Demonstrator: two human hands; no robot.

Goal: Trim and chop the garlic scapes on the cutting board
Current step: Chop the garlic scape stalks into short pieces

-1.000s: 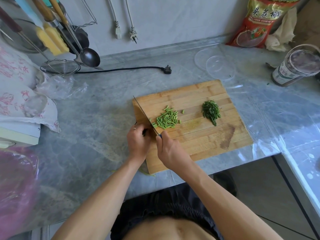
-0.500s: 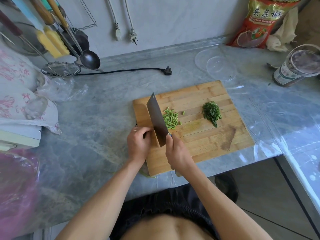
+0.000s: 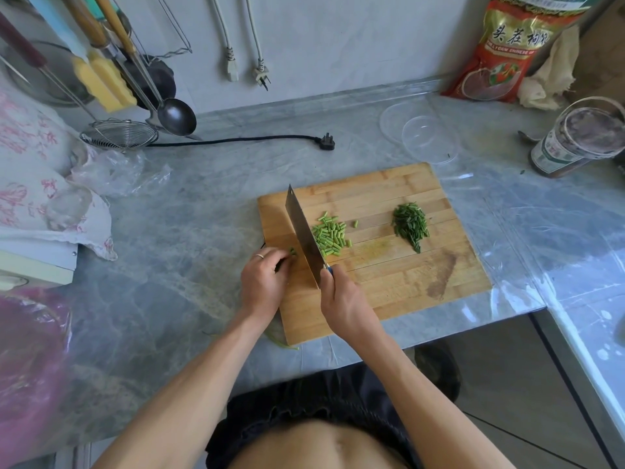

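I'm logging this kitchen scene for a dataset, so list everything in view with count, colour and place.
cutting board: 1, light wood, counter centre
cleaver: 1, steel, left part of board
chopped scape pieces: 1 pile, light green, right of the blade
uncut scape ends: few, green, under left fingertips
dark green trimmings: 1 pile, board right
clear lids: 2, behind board
black plug: 1, counter
white plugs: 2, hanging on wall
ladle: 1, steel, left rack
wire skimmer: 1, left
red bag: 1, back right
jar: 1, right
left hand: holds scapes
right hand: grips cleaver
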